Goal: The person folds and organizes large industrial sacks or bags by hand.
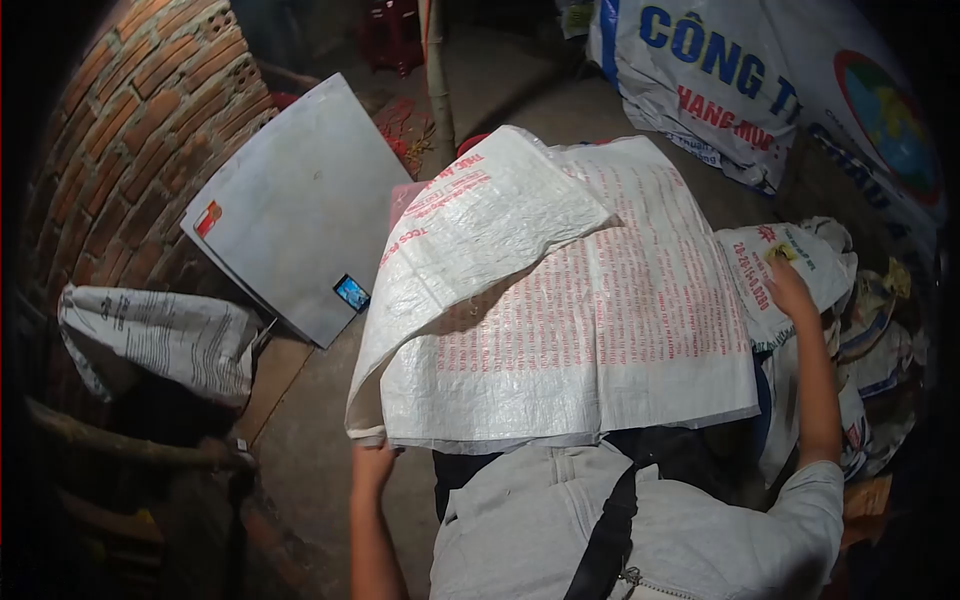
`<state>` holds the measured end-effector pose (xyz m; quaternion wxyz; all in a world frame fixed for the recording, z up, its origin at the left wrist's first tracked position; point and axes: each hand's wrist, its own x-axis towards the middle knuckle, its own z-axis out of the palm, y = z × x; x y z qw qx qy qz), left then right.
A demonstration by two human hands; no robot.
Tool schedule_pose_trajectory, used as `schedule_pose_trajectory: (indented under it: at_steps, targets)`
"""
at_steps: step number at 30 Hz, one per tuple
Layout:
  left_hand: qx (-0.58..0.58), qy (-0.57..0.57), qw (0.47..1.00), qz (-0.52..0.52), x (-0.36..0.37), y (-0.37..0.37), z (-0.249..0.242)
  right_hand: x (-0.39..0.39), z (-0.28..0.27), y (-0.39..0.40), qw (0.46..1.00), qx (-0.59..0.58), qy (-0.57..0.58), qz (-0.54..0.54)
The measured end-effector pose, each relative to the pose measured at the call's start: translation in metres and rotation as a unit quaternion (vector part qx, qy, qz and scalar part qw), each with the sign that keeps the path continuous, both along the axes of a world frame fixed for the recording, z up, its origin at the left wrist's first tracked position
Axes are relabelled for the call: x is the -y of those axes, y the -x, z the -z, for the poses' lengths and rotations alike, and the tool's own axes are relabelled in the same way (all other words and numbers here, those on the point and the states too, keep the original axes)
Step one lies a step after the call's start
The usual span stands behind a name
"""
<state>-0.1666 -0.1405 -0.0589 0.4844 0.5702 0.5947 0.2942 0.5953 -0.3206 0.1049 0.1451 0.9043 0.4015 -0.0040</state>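
Note:
A large white woven plastic sack [570,370] with rows of red print lies spread across my lap, its upper layer folded over at the left. My left hand [373,462] is closed on the sack's lower left corner, fingers partly hidden under the edge. Out to the right, my right hand [790,290] rests at another white sack [742,272] with red numbers and a small yellow mark. Its fingers look stretched out against that sack, and no grip on it is visible.
A big white sheet with blue lettering [700,75] lies at the upper right. Crumpled sacks [870,340] pile up at my right. Left are a pale flat board [300,190], a phone with a lit screen [352,292], a printed sack [165,335] and a brick wall [130,110].

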Motion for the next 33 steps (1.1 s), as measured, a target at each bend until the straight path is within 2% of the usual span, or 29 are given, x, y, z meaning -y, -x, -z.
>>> schedule_pose_trajectory:
  at_steps: [1, 2, 3, 5, 7, 9, 11, 12, 14, 15, 16, 18, 20, 22, 23, 24, 25, 26, 27, 28, 29, 33]
  targets:
    - [0.017, -0.045, 0.999, -0.011, 0.006, -0.014, -0.001, -0.039, -0.007, 0.038, 0.981, -0.081, -0.132, -0.121]
    - [0.004, -0.03, 0.999, -0.021, 0.01, -0.023, -0.009, -0.073, -0.01, 0.08, 0.923, -0.162, -0.259, -0.236]
    - [-0.009, -0.017, 0.999, -0.03, 0.011, -0.026, -0.015, -0.1, -0.011, 0.122, 0.896, -0.217, -0.275, -0.274]
    - [-0.009, 0.026, 0.998, -0.053, 0.013, -0.018, -0.003, -0.146, -0.005, 0.192, 0.856, -0.282, -0.255, -0.35]
    - [-0.014, 0.071, 0.995, -0.069, 0.018, -0.006, 0.001, -0.179, 0.013, 0.245, 0.84, -0.266, -0.226, -0.416]
    - [0.07, 0.071, 0.991, -0.092, 0.02, 0.003, -0.004, -0.198, 0.037, 0.282, 0.825, -0.294, -0.205, -0.437]
    - [0.079, 0.171, 0.981, -0.052, 0.019, 0.036, 0.001, -0.196, 0.058, 0.305, 0.866, -0.131, -0.188, -0.445]
    - [0.071, 0.17, 0.982, -0.034, 0.018, 0.049, -0.006, -0.195, 0.058, 0.304, 0.866, -0.128, -0.188, -0.445]
    - [0.049, 0.094, 0.99, -0.093, 0.005, 0.078, 0.0, -0.198, 0.053, 0.302, 0.863, -0.189, -0.194, -0.426]
    - [0.049, 0.006, 0.982, -0.18, -0.004, 0.092, 0.013, -0.199, 0.052, 0.301, 0.863, -0.188, -0.192, -0.428]
    - [-0.016, -0.089, 0.967, -0.24, -0.017, 0.089, -0.009, -0.199, 0.052, 0.301, 0.861, -0.189, -0.196, -0.429]
    - [-0.056, -0.294, 0.9, -0.317, -0.053, 0.091, -0.024, -0.196, 0.055, 0.302, 0.86, -0.193, -0.198, -0.429]
    - [-0.037, -0.378, 0.862, -0.337, -0.068, 0.028, -0.099, -0.198, 0.055, 0.3, 0.857, -0.177, -0.199, -0.44]
    - [-0.079, -0.432, 0.872, -0.217, -0.079, -0.023, -0.133, -0.196, 0.052, 0.301, 0.86, -0.178, -0.194, -0.438]
    - [-0.052, -0.425, 0.894, -0.13, -0.082, -0.053, -0.143, -0.196, 0.051, 0.301, 0.861, -0.182, -0.19, -0.435]
    - [-0.077, -0.438, 0.895, -0.042, -0.084, -0.083, -0.143, -0.196, 0.05, 0.302, 0.861, -0.18, -0.187, -0.436]
    - [-0.027, -0.407, 0.913, 0.032, -0.087, -0.111, -0.13, -0.195, 0.049, 0.303, 0.862, -0.182, -0.187, -0.435]
    - [-0.17, -0.451, 0.868, 0.12, -0.087, -0.135, -0.098, -0.193, 0.048, 0.302, 0.862, -0.184, -0.186, -0.434]
    - [-0.183, -0.371, 0.893, 0.176, -0.074, -0.165, -0.106, -0.192, 0.047, 0.303, 0.864, -0.182, -0.182, -0.434]
    - [-0.318, -0.386, 0.832, 0.239, -0.061, -0.185, -0.107, -0.191, 0.046, 0.305, 0.866, -0.183, -0.181, -0.429]
    - [-0.307, -0.423, 0.822, 0.224, -0.06, -0.196, -0.099, -0.191, 0.045, 0.306, 0.868, -0.184, -0.181, -0.424]
    - [-0.302, -0.407, 0.835, 0.213, -0.055, -0.205, -0.091, -0.191, 0.048, 0.304, 0.87, -0.176, -0.176, -0.426]
